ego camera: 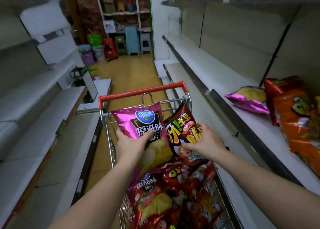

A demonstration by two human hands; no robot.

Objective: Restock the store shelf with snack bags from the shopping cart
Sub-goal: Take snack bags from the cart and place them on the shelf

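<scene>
Above the shopping cart [174, 88], the left hand [129, 143] gripped a pink chip bag [143, 124] and the right hand [206, 142] a brown snack bag [181, 124]; both looked light, puffy, crushable, best held by edges.

Soft, even indoor light; frame edges bend and blur, upper corners smeared, glare on the pink bag [138, 123]

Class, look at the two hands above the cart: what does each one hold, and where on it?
Left hand grips the pink chip bag at its left edge; right hand grips the dark brown snack bag near its middle.
</scene>
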